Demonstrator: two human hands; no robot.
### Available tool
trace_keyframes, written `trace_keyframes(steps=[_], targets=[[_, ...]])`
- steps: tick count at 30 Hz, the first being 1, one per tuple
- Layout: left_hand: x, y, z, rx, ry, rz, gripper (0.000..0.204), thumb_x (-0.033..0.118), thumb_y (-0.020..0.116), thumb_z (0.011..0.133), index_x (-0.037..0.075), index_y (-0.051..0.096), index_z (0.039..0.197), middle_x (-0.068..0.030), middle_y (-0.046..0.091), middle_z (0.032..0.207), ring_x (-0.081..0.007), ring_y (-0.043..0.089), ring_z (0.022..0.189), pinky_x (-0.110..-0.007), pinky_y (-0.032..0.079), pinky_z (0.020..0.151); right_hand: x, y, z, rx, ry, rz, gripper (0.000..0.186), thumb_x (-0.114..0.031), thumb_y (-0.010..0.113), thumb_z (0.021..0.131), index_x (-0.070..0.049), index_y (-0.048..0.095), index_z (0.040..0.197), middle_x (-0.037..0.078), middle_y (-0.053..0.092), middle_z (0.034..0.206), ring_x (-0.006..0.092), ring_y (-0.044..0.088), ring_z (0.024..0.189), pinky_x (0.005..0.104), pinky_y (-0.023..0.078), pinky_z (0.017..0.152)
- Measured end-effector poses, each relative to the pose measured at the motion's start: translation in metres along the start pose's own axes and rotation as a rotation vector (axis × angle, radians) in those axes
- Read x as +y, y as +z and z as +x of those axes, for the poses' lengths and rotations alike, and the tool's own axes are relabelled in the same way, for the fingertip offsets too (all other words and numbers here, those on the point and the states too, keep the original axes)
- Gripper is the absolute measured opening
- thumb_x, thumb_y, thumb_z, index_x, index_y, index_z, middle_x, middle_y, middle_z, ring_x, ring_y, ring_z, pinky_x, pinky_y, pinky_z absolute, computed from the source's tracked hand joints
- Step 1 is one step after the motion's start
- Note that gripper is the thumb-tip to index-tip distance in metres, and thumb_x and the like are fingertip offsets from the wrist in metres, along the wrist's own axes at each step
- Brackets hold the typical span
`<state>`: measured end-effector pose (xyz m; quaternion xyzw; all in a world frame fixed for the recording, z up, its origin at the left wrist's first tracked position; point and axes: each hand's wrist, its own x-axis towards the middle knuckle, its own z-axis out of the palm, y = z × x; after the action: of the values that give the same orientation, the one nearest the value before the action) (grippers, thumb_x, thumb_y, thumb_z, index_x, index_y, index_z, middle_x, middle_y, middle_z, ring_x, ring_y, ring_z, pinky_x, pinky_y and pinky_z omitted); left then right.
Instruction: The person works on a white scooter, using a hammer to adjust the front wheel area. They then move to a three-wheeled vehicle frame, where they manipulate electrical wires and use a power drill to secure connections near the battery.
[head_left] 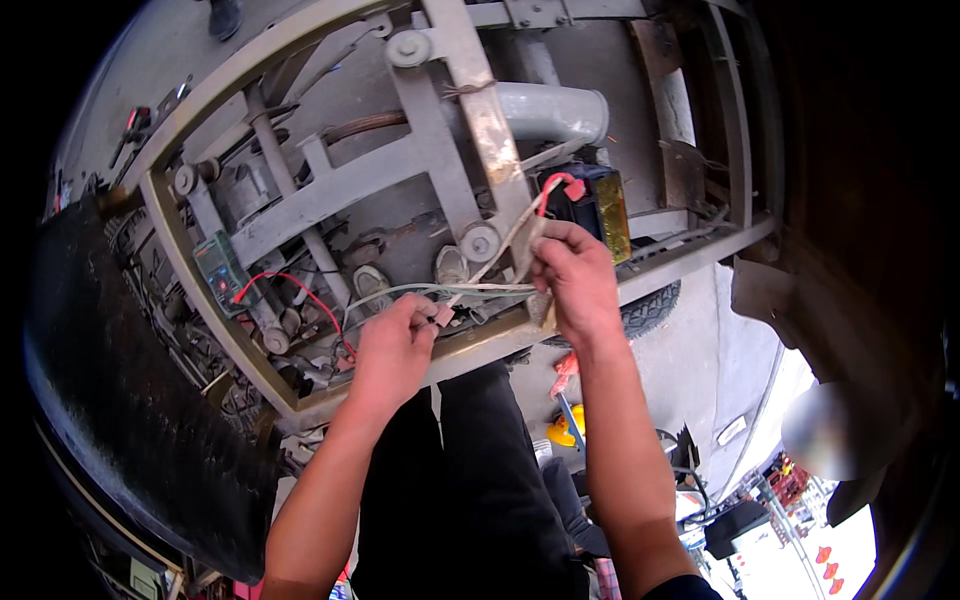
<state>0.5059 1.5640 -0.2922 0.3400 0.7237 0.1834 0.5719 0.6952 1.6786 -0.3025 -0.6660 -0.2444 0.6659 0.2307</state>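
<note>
Apparently, your left hand [388, 350] pinches a small pink plastic connector [443, 316], your right hand [580, 285] grasps thin pale wires [460, 287]; the pinkish-red plug [574, 189] above it looks unjoined.

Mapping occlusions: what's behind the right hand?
The near frame rail shows on both sides of the right hand, with a black-and-yellow box beyond. The rail's stretch directly behind is covered; so is where the pale wires go once they reach it.

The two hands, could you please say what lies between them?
Pale wires run between the left hand and right hand, as the head view shows.
</note>
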Motion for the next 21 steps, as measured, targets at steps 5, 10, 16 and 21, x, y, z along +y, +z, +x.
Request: trace_keyframes(steps=[5,10,16,21], targets=[[-0.014,0.006,0.008,-0.019,0.034,0.081,0.027,0.003,0.063,0.084,0.005,0.062,0.11,-0.0109,0.065,0.077,-0.023,0.061,0.067,-0.034,0.049,0.065,-0.005,-0.007,0.004,-0.059,0.056,0.003,0.016,-0.004,0.058,0.085,0.003,0.063,0.099,0.003,0.061,0.076,0.0076,0.052,0.061,0.0217,0.041,0.054],[-0.014,0.007,0.008,-0.047,0.004,0.084,0.03,0.004,0.063,0.083,0.006,0.063,0.114,-0.0106,0.065,0.076,-0.0228,0.061,0.066,-0.034,0.049,0.065,-0.017,-0.001,0.008,-0.051,-0.045,-0.372,0.017,-0.009,0.06,0.087,0.004,0.064,0.098,0.006,0.065,0.078,0.0111,0.059,0.066,0.0259,0.047,0.058],[-0.016,0.002,0.011,-0.071,-0.002,0.034,0.031,0.004,0.063,0.083,0.006,0.064,0.114,-0.0098,0.066,0.076,-0.0197,0.061,0.065,-0.033,0.049,0.064,-0.054,-0.007,0.03,0.171,-0.466,-0.916,0.026,-0.014,0.062,0.085,0.004,0.066,0.104,0.021,0.069,0.088,0.0304,0.069,0.081,0.0372,0.052,0.075],[-0.022,0.002,0.009,-0.136,-0.099,-0.19,0.029,-0.001,0.06,0.085,0.001,0.064,0.113,-0.0095,0.07,0.083,-0.0172,0.063,0.073,-0.03,0.049,0.071,-0.059,-0.018,0.045,0.036,-0.62,-1.28,0.03,-0.011,0.066,0.083,0.002,0.065,0.11,0.021,0.066,0.103,0.0363,0.062,0.099,0.0425,0.047,0.09]])
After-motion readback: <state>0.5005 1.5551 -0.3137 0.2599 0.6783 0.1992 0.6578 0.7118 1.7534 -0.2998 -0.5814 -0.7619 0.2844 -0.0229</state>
